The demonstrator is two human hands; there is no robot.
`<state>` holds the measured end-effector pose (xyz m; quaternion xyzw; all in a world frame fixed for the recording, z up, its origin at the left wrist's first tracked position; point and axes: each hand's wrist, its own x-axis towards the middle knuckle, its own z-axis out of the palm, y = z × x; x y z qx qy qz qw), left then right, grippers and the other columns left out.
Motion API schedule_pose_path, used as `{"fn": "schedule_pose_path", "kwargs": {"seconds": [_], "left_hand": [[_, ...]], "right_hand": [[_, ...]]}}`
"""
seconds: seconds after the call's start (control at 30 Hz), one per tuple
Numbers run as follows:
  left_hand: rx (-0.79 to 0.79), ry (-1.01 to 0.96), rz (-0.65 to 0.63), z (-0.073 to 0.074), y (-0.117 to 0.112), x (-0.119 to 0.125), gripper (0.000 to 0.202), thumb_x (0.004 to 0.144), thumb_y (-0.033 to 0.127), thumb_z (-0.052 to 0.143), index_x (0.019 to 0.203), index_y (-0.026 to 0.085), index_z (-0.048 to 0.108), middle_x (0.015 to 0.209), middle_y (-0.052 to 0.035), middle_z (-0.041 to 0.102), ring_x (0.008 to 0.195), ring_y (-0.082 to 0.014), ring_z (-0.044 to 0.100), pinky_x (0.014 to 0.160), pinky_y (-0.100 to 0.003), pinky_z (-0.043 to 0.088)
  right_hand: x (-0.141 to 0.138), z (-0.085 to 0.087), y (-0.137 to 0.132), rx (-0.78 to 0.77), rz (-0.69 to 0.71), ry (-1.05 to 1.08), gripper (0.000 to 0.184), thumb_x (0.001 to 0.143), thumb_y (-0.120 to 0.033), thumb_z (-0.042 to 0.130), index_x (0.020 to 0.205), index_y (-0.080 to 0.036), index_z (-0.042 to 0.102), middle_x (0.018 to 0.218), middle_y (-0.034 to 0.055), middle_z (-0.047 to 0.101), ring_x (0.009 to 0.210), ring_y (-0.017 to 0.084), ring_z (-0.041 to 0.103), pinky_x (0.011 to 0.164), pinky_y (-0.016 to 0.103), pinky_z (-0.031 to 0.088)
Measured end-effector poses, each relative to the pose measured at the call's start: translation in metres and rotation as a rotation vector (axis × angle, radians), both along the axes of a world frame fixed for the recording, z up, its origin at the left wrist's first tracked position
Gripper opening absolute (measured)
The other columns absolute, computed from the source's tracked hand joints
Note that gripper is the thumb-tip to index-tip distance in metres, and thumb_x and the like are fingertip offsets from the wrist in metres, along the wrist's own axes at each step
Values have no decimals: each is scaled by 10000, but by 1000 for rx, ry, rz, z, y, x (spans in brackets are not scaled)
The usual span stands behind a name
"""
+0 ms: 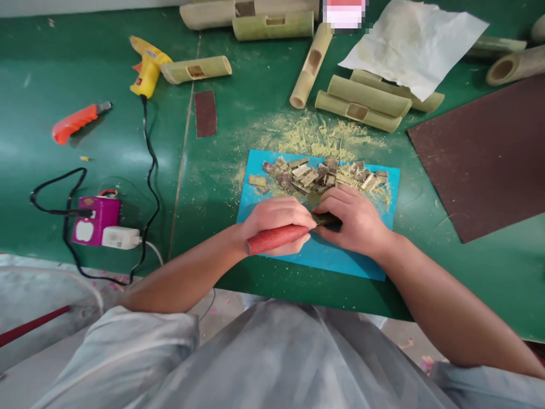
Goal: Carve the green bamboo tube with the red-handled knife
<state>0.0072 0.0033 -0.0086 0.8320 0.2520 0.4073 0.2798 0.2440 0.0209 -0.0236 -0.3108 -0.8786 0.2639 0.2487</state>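
Note:
My left hand (279,215) is closed around a tool with a red wooden handle (276,238). The working end of that tool is hidden by my fingers. Touching or almost touching it, my right hand (355,218) grips a small dark-green piece of bamboo (327,219) between thumb and fingers. Both hands rest low over a blue mat (340,262). Just beyond my fingers lies a heap of bamboo chips (310,175), some brown and some pale. Yellow-green shavings (319,136) are scattered past the mat's far edge.
Cut bamboo tubes (361,96) and a white paper sheet (413,42) lie at the back. At left are a yellow glue gun (149,68), an orange utility knife (80,122) and a purple power socket (97,220) with cords. A brown board (485,159) is at right.

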Motion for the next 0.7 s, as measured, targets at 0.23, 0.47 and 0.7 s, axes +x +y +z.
{"fn": "schedule_pose_path", "kwargs": {"seconds": [0.23, 0.47, 0.7], "left_hand": [[-19, -84, 102, -1, -6, -5, 151, 847, 132, 697, 955, 237, 695, 790, -13, 782, 665, -149, 749, 641, -252, 621], [-7, -145, 49, -3, -1, -10, 176, 845, 118, 766, 999, 197, 739, 875, -70, 825, 770, -181, 812, 739, -256, 667], [-7, -83, -61, -7, 5, -11, 229, 888, 190, 811, 1103, 207, 736, 946, -80, 849, 837, -190, 831, 772, -267, 680]], "right_hand": [[0, -1, 0, -71, 19, 4, 75, 925, -293, 687, 980, -242, 683, 960, 87, 728, 904, 271, 623, 812, 426, 504], [0, -3, 2, -28, 21, 11, 90, 934, -303, 689, 990, -233, 683, 965, 92, 728, 890, 263, 622, 810, 421, 517], [-1, -4, 3, -19, 16, -5, 95, 914, -303, 684, 985, -241, 681, 960, 91, 734, 887, 269, 623, 804, 425, 509]]}}
